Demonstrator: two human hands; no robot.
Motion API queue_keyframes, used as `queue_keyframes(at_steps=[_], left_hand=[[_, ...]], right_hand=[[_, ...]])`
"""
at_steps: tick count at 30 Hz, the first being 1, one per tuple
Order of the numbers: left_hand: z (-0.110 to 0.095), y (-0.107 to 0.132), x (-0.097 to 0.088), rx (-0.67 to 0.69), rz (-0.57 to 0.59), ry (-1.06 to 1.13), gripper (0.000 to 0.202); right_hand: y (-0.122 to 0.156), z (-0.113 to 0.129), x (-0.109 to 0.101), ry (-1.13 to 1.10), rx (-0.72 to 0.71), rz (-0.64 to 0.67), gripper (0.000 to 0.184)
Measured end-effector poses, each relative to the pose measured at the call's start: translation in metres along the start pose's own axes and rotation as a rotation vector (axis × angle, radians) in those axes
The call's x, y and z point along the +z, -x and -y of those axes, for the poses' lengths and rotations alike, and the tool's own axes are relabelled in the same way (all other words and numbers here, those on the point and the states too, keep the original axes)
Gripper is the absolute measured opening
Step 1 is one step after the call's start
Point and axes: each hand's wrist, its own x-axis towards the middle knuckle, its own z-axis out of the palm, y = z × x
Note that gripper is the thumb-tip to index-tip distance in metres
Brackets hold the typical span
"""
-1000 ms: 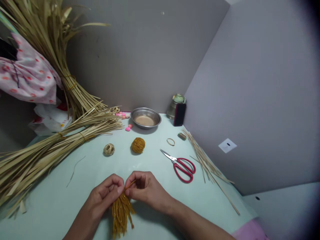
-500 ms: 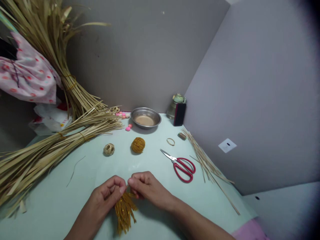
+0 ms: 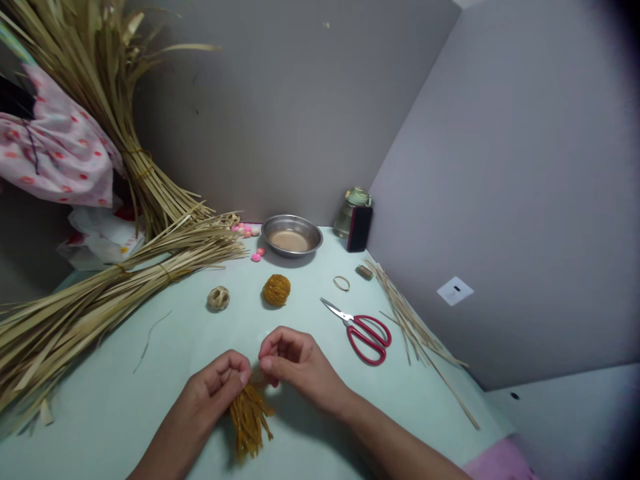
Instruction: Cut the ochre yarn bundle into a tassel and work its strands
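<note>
I observed the left hand [image 3: 213, 387] in a narrow grip, thumb against forefinger, holding the mustard tassel [image 3: 250, 421] by its top end. The tassel hung just below those fingertips, strands spreading downward, on the near side of the yarn ball [image 3: 277, 291], my reference point. The right hand [image 3: 300, 370] was just beside the left, also nearer than the yarn ball, its thumb and fingers drawn in; I could not tell whether they held a strand.

On the pale table [image 3: 300, 312], left of the yarn ball, I logged the openwork ball [image 3: 219, 299], then straw bundles [image 3: 100, 303] farther left. The red-handled scissors [image 3: 347, 319] lay to its right, slightly nearer. The metal bowl [image 3: 295, 255] stood beyond it. Beyond and right stood the dark phone [image 3: 360, 230], before the glass jar [image 3: 343, 220]. Far left and beyond was the plastic bag [image 3: 103, 230]; its printed marks were too small to read.
</note>
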Motion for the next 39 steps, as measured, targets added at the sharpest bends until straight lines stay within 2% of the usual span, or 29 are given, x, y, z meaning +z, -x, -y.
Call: queue_keyframes(at_steps=[4, 9, 12, 15, 19, 21, 23, 26, 30, 33, 36, 39], left_hand=[[0.001, 0.001, 0.0, 0.018, -0.017, -0.016, 0.043], [0.004, -0.001, 0.001, 0.009, -0.016, -0.079, 0.045], [0.004, 0.0, 0.001, -0.002, 0.003, -0.089, 0.045], [0.003, 0.001, 0.001, -0.025, 0.009, -0.058, 0.044], [-0.001, 0.003, -0.001, -0.049, 0.012, 0.03, 0.04], [-0.003, 0.004, 0.0, -0.06, 0.023, 0.063, 0.037], [-0.003, 0.004, 0.0, -0.062, 0.041, 0.077, 0.035], [0.0, 0.004, 0.0, -0.052, 0.062, 0.073, 0.034], [0.004, 0.002, -0.002, -0.021, 0.094, 0.062, 0.037], [0.003, 0.001, -0.001, -0.021, 0.1, 0.042, 0.041], [0.001, 0.002, 0.001, -0.045, 0.089, 0.029, 0.039], [-0.002, 0.002, 0.002, -0.046, 0.074, 0.025, 0.038]], right_hand=[[0.004, 0.0, 0.004, 0.398, -0.126, -0.056, 0.005], [0.008, -0.011, 0.007, 0.868, -0.296, -0.116, 0.008], [0.007, -0.018, 0.005, 1.231, -0.38, -0.174, 0.006], [0.004, -0.022, -0.003, 1.533, -0.316, -0.157, 0.006], [-0.002, -0.016, -0.021, 1.681, -0.081, -0.162, 0.016], [-0.002, -0.007, -0.024, 1.611, -0.088, -0.204, 0.017], [0.0, 0.004, -0.022, 1.361, -0.187, -0.191, 0.02], [0.006, 0.015, -0.012, 0.887, -0.271, -0.042, 0.036], [0.008, 0.01, -0.001, 0.553, -0.114, 0.138, 0.051], [0.005, 0.001, 0.001, 0.417, -0.051, 0.091, 0.05], [0.003, -0.003, 0.0, 0.382, -0.079, -0.011, 0.045], [0.002, -0.002, 0.0, 0.368, -0.089, -0.058, 0.042]])
